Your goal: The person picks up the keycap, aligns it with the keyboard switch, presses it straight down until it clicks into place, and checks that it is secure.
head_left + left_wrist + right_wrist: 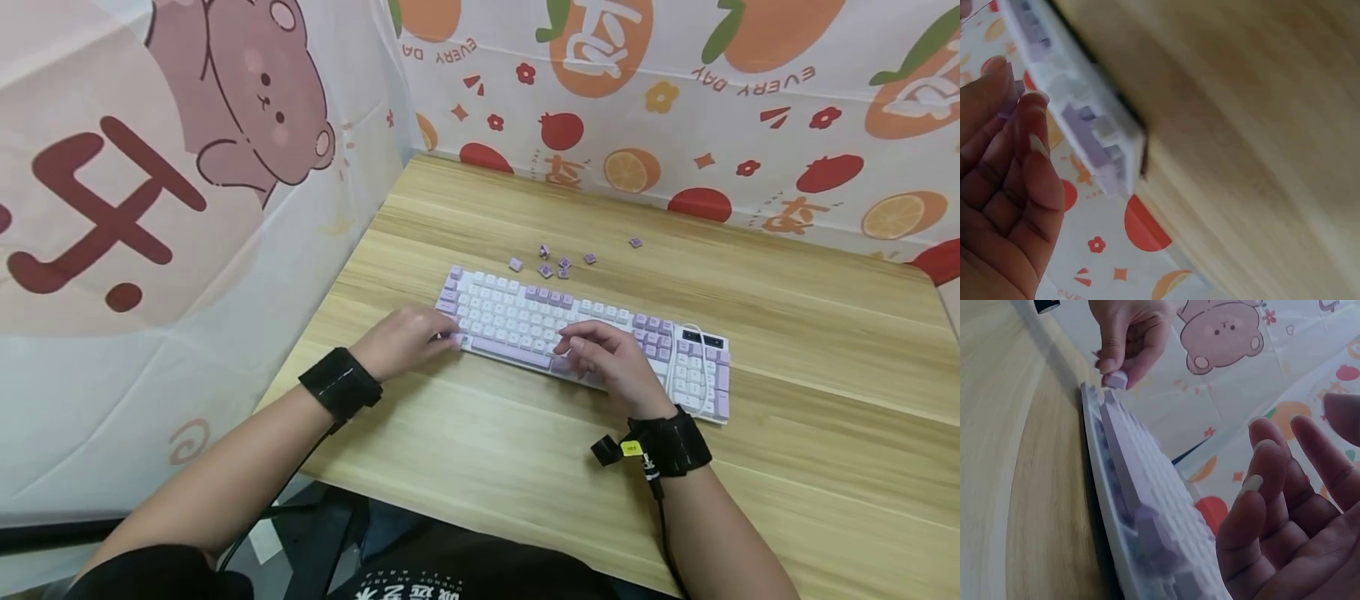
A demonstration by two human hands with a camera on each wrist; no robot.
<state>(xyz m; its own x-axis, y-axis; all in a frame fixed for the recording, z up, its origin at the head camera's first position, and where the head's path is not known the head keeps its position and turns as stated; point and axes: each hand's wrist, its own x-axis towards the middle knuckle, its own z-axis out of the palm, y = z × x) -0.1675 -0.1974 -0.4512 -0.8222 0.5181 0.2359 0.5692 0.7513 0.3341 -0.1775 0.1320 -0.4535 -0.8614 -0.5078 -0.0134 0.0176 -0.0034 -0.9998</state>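
Observation:
A white and lilac keyboard (510, 315) lies on the wooden table. At its near left corner, my left hand (405, 340) pinches a small lilac keycap (1116, 379) between thumb and fingertips, just above the bottom row. The left wrist view shows bare key switches (1113, 151) near that corner. My right hand (609, 360) hovers over the bottom row right of the long lilac spacebar (510, 352), its fingers loosely bent around nothing.
Several loose purple keycaps (545, 271) are scattered behind the keyboard, one farther off (636, 242). A white cable (703, 367) loops over the number pad. Printed cloths (607, 158) line the table's back and left sides.

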